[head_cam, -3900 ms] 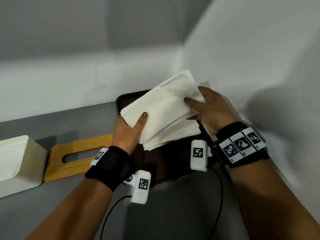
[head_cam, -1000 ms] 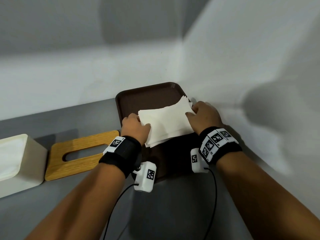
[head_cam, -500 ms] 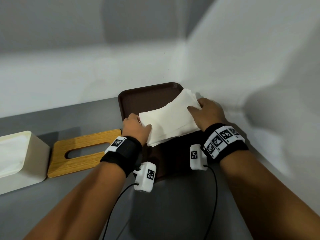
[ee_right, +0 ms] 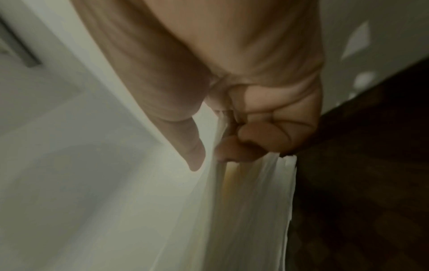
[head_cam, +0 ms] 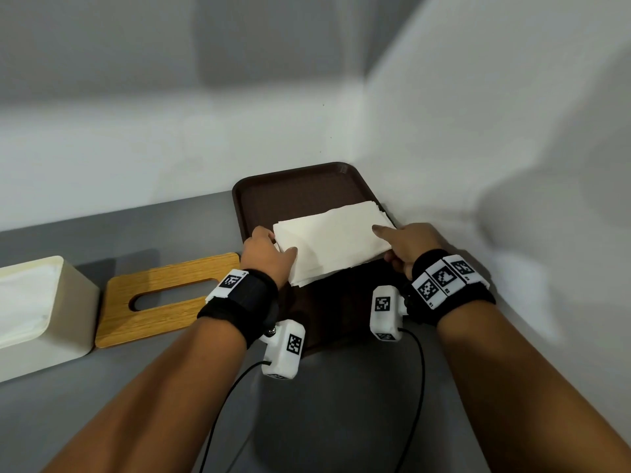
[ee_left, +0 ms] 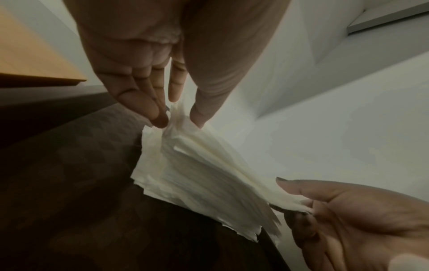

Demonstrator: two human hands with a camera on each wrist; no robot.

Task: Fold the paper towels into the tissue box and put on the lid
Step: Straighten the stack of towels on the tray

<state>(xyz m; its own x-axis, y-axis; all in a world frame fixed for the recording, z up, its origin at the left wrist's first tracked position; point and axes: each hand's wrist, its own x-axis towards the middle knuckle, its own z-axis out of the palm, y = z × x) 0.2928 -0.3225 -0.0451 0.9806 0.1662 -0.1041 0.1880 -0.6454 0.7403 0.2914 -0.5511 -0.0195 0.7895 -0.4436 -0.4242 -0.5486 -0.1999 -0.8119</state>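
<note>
I grip the paper towels (head_cam: 333, 238) at both ends over the brown tray (head_cam: 290, 186) in the desk's far right corner, left hand (head_cam: 268, 256) and right hand (head_cam: 409, 244) pinching; I'd square edges before creasing; tissue box (head_cam: 44, 312) waits at the left edge.

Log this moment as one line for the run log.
step: squaring towels on tray | left hand: pinches left end | right hand: pinches right end | box: open | lid: off
</note>
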